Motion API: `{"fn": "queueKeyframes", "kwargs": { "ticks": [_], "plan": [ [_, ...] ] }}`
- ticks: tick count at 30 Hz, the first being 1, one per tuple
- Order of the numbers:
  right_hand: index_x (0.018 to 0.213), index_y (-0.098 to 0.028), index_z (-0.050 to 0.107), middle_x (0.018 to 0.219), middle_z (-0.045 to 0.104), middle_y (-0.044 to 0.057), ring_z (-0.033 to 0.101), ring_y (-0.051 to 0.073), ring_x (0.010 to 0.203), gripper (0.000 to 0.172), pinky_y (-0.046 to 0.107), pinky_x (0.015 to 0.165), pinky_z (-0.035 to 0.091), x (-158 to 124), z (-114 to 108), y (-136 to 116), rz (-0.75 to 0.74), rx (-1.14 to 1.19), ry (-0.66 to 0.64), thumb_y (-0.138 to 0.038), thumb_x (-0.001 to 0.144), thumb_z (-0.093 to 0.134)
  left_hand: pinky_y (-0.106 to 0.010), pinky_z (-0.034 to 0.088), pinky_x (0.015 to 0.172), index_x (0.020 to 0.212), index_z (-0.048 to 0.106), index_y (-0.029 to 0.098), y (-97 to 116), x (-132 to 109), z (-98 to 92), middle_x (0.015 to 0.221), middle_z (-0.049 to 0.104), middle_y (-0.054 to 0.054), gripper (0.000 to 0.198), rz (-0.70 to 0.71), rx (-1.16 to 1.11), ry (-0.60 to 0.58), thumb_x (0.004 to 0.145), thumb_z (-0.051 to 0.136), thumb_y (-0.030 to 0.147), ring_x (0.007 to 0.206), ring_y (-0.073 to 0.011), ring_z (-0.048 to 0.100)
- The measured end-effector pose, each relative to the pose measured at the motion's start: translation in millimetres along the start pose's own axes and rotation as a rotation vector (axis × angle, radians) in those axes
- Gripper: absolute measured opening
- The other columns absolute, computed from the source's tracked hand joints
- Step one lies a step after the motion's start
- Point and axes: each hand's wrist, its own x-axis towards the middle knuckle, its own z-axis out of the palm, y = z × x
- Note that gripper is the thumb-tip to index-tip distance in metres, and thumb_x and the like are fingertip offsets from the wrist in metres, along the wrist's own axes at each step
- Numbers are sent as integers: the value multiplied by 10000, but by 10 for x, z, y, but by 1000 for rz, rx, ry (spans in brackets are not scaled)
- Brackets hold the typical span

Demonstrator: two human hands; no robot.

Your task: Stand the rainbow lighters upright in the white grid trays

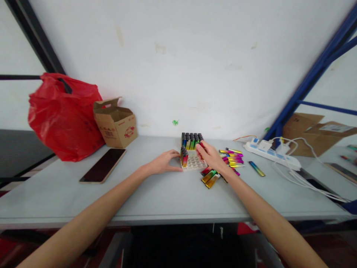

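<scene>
Here's the left hand (166, 163), thumb and fingers spread at the left side of the pale tray (195, 163), and over on the right side the right hand (209, 153) has a reddish lighter (201, 144) pinched above it, mostly hidden by the fingers! Black-topped lighters (192, 140) stand upright in the far rows, a short file along the left edge, bare sockets in between. Right of the tray, a jumbled pile (234, 162) of shiny lighters; beyond it, one loner (257, 168), then the white power strip (272, 153). Far left: phone (103, 165) flat, cardboard box (119, 128), red bag (67, 119) touching it
</scene>
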Motion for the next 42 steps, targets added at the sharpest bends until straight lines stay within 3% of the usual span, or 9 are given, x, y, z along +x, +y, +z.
{"fn": "queueKeyframes", "kwargs": {
  "ticks": [4,8,12,21,35,39,42],
  "plan": [
    [736,-242,450,728,549,4,500,175,705,565,306,676,401,-20,-38,-132,-191,-240,-33,-709,1054,432,-398,459,1159,1344,713,171,-48,8,2,1408,687,-152,717,12,6,-4,879,749,715,1298,-320,646],
    [749,-229,511,642,589,-21,508,153,604,543,289,625,377,-41,-48,-157,-101,-250,-178,-660,1073,450,-398,469,1150,1345,721,189,-104,21,1,1404,695,-150,710,27,9,-8,900,708,741,1287,-318,658],
    [904,-205,673,798,756,28,666,199,720,480,297,687,450,-50,-34,-124,-84,-172,-293,-618,1074,497,-401,472,1152,1353,728,199,-147,27,-5,1409,696,-147,710,40,-3,-9,910,683,752,1287,-316,662],
    [920,-205,677,827,763,40,704,214,760,401,308,736,487,-57,32,-92,-163,-205,-333,-538,1089,531,-402,497,1120,1322,757,232,-193,29,-17,1363,735,-124,597,91,-25,6,966,650,699,1245,-297,688],
    [1049,-179,684,953,765,106,708,261,856,343,319,748,462,-78,195,-145,-273,-657,-337,-506,1081,586,-411,516,1131,1306,761,213,-124,31,-23,1364,737,-115,345,91,22,2,1081,536,347,1244,-266,697],
    [940,-198,680,875,748,65,677,224,787,423,294,703,433,-66,88,-186,-232,-610,-357,-586,1067,569,-428,491,1180,1340,736,191,-83,10,-53,1411,714,-117,408,86,59,-3,979,549,177,1294,-267,675],
    [926,-201,685,868,741,61,662,206,781,444,297,740,452,-4,-128,-78,-194,-591,-311,-480,1145,418,-430,466,1213,1354,717,182,-70,-12,-70,1442,694,-114,508,82,59,-2,882,546,107,1323,-269,657]
  ]
}}
